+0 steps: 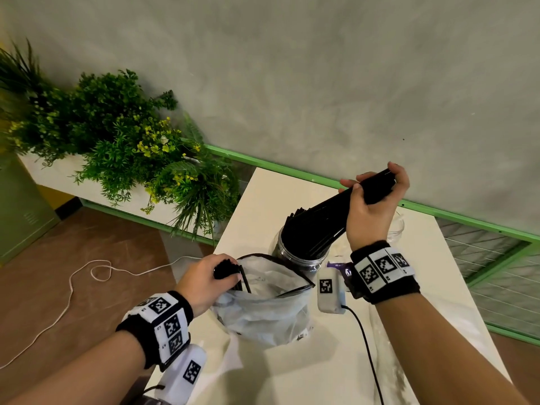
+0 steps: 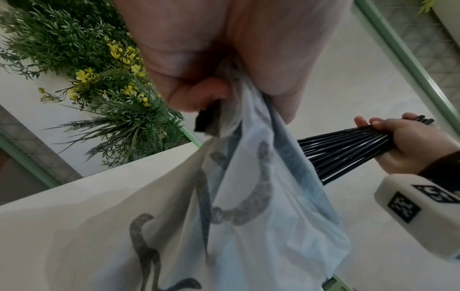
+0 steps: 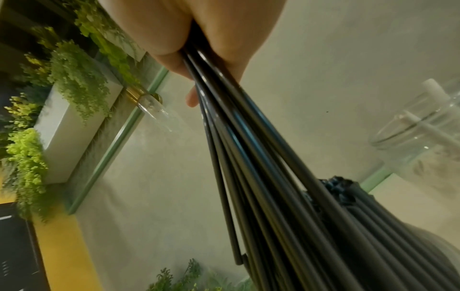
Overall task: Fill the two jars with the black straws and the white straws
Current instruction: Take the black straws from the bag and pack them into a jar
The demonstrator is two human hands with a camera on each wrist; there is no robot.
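Right hand (image 1: 370, 211) grips black straws (image 1: 327, 226), left hand (image 1: 204, 280) clutches the bag (image 1: 263, 311), over a cream table (image 1: 409, 331) by a grey wall (image 1: 321, 83).

The straws (image 1: 330, 214) gripped in the right hand (image 1: 372, 206) are glossy black, and those already standing in the clear jar (image 1: 295, 252) below that hand are black too. The left hand (image 1: 204, 277) holds more black straw ends (image 1: 226, 268) at the mouth of a translucent white plastic bag (image 1: 263, 311), which carries grey curved printing (image 2: 251, 196) on its side. To the right of the right hand a second clear jar (image 3: 420, 126) holds white straws (image 3: 433, 92). Both wrists wear black bands (image 1: 385, 276) with white tiles bearing black square-code patterns. The table (image 1: 263, 194) under the hands is cream.
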